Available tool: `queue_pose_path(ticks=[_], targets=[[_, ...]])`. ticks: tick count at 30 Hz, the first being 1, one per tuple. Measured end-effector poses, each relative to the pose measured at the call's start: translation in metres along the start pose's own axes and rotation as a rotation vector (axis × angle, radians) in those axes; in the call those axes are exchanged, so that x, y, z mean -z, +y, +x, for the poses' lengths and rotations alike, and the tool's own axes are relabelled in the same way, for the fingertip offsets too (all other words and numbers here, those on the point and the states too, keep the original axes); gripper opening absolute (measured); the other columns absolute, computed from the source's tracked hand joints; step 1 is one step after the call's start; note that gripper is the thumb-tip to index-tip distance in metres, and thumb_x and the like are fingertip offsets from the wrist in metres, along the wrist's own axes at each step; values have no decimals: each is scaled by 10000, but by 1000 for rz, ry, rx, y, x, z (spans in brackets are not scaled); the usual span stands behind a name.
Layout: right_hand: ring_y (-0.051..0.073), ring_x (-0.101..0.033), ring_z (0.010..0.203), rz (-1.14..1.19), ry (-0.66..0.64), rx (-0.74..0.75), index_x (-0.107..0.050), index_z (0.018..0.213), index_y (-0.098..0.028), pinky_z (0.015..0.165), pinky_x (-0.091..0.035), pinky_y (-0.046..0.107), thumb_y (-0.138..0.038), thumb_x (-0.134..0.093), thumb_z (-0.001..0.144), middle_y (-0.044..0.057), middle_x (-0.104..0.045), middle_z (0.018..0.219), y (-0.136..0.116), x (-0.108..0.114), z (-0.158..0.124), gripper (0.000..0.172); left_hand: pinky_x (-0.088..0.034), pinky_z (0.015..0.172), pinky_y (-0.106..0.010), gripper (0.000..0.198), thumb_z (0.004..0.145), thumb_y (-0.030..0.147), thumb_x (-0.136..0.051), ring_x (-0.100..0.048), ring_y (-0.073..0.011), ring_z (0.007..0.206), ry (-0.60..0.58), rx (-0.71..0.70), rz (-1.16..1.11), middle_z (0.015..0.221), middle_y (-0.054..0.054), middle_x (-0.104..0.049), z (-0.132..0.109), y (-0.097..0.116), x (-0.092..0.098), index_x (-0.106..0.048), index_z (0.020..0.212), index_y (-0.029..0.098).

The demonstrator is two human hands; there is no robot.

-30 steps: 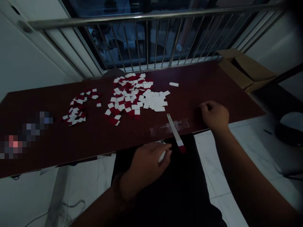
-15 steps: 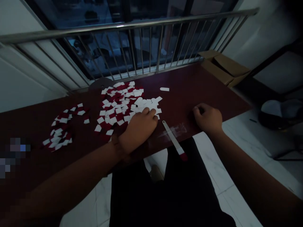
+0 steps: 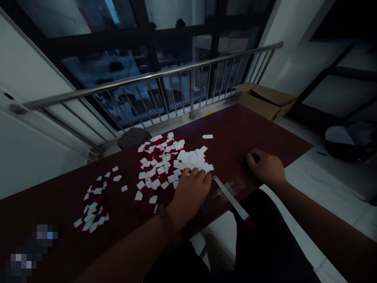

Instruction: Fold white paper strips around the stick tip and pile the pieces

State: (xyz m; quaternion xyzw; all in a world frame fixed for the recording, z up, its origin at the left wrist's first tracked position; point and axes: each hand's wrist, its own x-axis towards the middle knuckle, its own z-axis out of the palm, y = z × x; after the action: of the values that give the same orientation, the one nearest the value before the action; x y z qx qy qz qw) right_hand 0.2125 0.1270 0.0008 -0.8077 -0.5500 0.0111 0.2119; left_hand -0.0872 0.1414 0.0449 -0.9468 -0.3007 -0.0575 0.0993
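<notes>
My left hand (image 3: 192, 188) rests palm down on the table, fingers apart, its fingertips at the near edge of a heap of plain white paper-like pieces (image 3: 193, 159). Left of that heap lies a broad scatter of small white and dark red pieces (image 3: 159, 171). A long, narrow pale strip (image 3: 231, 197) with a hole at one end and a red tip juts over the table's front edge, just right of my left hand. My right hand (image 3: 266, 168) is curled in a loose fist on the table's right side, with nothing visible in it.
A smaller group of white and red pieces (image 3: 92, 214) lies farther left on the dark red table (image 3: 235, 125). One white piece (image 3: 207, 136) lies alone behind the heap. Beyond are a metal railing (image 3: 147, 78), a dark grey object (image 3: 134, 137) and a cardboard box (image 3: 262, 103).
The view has tilted upward and shifted left, so the table appears lower. My left hand's fingers look more spread at the white heap. My right hand stays in its loose fist.
</notes>
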Motion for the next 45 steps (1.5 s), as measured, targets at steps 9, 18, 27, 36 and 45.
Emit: queue_pose_path(ticks=[9,18,27,36,45], targets=[[241,-623,717,-21,-30,-28,-715,970,-234,612,-339,320,-433,-508,950,81,-738,841,2,-1,-2,287,-504,838,-404,251,1014,100,-557,-685,-257,962,1,9,7,994,-85,-750,2,-3,-3,-639,1251,116],[266,-660,780,-28,-64,4,-719,1007,-226,624,-354,328,-428,-482,965,106,-757,913,1,1,-2,314,-554,769,-396,213,1019,113,-558,-690,-261,977,-26,45,36,1056,-83,-728,6,-1,-5,-634,1217,128],[275,-682,759,-1,-24,37,-734,990,-229,607,-359,335,-410,-507,962,103,-764,871,3,0,1,291,-537,681,-347,155,1025,84,-523,-698,-237,930,57,23,59,1028,-87,-731,3,1,3,-640,1106,145],[219,-693,842,704,-109,299,-750,1040,-241,779,-526,342,-408,-628,970,49,-746,928,-23,37,-40,218,-509,621,-244,162,1056,366,-572,-682,-126,645,329,226,-905,786,4,-740,1,33,-2,-606,1030,209],[197,-600,746,956,-148,-77,-710,952,-238,726,-480,357,-371,-594,980,20,-633,755,-40,47,-116,178,-506,492,-207,105,925,261,-657,-638,-112,604,188,582,-1489,778,20,-635,16,40,-2,-577,975,215]])
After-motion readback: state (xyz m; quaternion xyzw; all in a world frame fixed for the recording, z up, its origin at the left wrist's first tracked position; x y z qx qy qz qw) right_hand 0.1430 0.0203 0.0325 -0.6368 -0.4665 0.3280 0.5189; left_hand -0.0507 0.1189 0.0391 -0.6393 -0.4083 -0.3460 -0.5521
